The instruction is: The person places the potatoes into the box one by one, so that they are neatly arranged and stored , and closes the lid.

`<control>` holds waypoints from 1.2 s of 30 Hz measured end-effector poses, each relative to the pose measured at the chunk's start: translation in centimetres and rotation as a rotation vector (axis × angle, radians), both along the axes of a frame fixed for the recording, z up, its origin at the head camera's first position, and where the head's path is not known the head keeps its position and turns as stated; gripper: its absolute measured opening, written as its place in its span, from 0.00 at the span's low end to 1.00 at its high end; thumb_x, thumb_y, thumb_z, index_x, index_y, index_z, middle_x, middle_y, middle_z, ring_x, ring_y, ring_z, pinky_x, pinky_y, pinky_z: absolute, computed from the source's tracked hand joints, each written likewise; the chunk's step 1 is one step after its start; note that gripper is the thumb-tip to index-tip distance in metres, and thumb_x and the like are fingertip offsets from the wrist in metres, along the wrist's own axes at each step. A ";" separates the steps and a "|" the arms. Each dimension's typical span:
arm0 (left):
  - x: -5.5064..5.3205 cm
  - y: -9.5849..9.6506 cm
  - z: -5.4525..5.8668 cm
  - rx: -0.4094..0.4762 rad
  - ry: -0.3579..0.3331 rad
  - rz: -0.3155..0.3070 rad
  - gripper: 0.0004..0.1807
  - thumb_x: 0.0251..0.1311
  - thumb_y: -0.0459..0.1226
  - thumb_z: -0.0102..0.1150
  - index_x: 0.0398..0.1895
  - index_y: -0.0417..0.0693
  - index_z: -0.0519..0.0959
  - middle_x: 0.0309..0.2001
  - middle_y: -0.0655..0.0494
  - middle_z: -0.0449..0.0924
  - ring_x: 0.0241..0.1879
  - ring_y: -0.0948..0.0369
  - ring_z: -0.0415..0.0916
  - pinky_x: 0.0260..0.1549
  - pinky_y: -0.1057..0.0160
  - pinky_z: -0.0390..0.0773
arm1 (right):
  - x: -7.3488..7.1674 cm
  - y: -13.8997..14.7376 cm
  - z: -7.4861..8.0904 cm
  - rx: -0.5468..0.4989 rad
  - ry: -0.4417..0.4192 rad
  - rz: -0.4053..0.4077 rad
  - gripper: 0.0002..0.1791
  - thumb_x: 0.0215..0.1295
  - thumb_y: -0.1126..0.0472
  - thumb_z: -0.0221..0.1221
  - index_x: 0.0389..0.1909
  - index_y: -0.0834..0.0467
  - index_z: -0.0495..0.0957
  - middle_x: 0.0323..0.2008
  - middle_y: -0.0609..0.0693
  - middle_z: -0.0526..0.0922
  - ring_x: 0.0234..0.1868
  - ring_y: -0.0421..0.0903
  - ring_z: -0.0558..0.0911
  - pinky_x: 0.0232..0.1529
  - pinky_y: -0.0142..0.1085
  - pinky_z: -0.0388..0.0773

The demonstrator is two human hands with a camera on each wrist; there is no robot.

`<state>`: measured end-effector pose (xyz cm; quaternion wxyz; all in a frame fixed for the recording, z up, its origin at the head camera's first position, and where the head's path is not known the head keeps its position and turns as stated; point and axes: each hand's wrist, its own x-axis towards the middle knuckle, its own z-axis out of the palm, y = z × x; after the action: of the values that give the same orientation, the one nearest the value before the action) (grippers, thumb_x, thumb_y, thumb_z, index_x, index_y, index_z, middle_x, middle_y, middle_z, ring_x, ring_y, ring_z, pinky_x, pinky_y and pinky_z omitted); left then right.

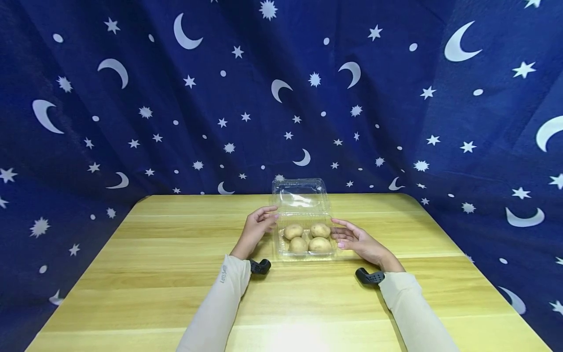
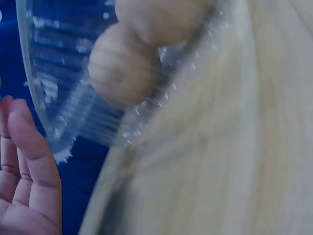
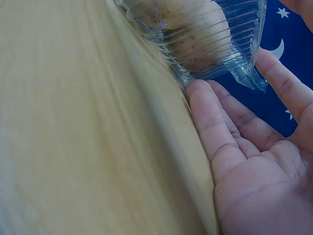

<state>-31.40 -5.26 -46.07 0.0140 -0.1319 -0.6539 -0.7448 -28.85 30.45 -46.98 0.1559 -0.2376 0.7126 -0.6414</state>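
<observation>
A clear plastic clamshell container [image 1: 303, 214] stands on the table with its lid [image 1: 300, 195] raised at the back. Several light brown potatoes [image 1: 293, 231] lie inside, in two rows. My left hand [image 1: 257, 227] is at the container's left side, its fingers nearly straight and holding nothing. In the left wrist view those fingers [image 2: 32, 132] are beside the ribbed plastic wall [image 2: 44, 88]. On the other side, my right hand [image 1: 360, 244] reaches in with fingers extended. The right wrist view shows its fingertips [image 3: 199, 90] right at the lower edge of the ribbed wall [image 3: 244, 34], below a potato [image 3: 203, 44].
The wooden table [image 1: 176, 293] extends to both sides and in front of the container. Directly behind its far edge hangs a dark blue curtain [image 1: 246, 161] with moons and stars. Black wrist straps [image 1: 260, 266] sit over both light sleeves [image 1: 215, 313].
</observation>
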 end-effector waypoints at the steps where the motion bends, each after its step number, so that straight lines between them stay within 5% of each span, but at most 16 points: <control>1: 0.0 -0.2 -0.2 0.032 -0.008 -0.007 0.20 0.72 0.38 0.69 0.62 0.37 0.83 0.38 0.58 0.87 0.34 0.65 0.81 0.34 0.69 0.83 | 0.0 0.0 0.0 0.000 0.000 0.001 0.42 0.78 0.70 0.60 0.85 0.68 0.49 0.79 0.77 0.57 0.67 0.39 0.77 0.64 0.33 0.79; 5: 0.0 -0.6 -0.7 0.107 -0.072 -0.021 0.22 0.72 0.36 0.67 0.65 0.36 0.79 0.33 0.62 0.83 0.31 0.66 0.77 0.32 0.72 0.80 | -0.1 -0.1 -0.1 0.001 -0.001 -0.001 0.43 0.78 0.70 0.60 0.85 0.68 0.49 0.79 0.75 0.58 0.67 0.39 0.77 0.64 0.33 0.79; 13: -0.5 -0.6 -1.1 0.052 -0.234 -0.049 0.32 0.77 0.29 0.58 0.80 0.35 0.63 0.40 0.58 0.79 0.35 0.65 0.77 0.35 0.70 0.81 | 0.0 -0.2 0.1 0.000 -0.006 -0.001 0.42 0.78 0.72 0.58 0.85 0.70 0.47 0.78 0.74 0.60 0.67 0.40 0.77 0.64 0.34 0.80; 21: -0.4 -0.7 -1.0 0.026 -0.251 -0.175 0.40 0.73 0.27 0.55 0.85 0.32 0.54 0.63 0.42 0.72 0.44 0.64 0.78 0.43 0.70 0.82 | 0.0 -0.1 0.2 0.002 -0.004 -0.001 0.43 0.78 0.72 0.59 0.85 0.70 0.47 0.77 0.74 0.61 0.67 0.39 0.77 0.64 0.33 0.79; 36: -0.6 -1.0 -1.2 0.020 -0.259 -0.246 0.45 0.71 0.22 0.54 0.89 0.44 0.50 0.73 0.33 0.63 0.48 0.60 0.76 0.46 0.67 0.83 | 0.0 -0.2 0.1 0.000 0.004 -0.004 0.42 0.78 0.71 0.60 0.85 0.68 0.50 0.78 0.79 0.56 0.67 0.39 0.78 0.64 0.33 0.79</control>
<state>-32.01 -6.27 -47.25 -0.1601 -0.1136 -0.6217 -0.7582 -28.87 30.29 -46.84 0.1532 -0.2375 0.7135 -0.6411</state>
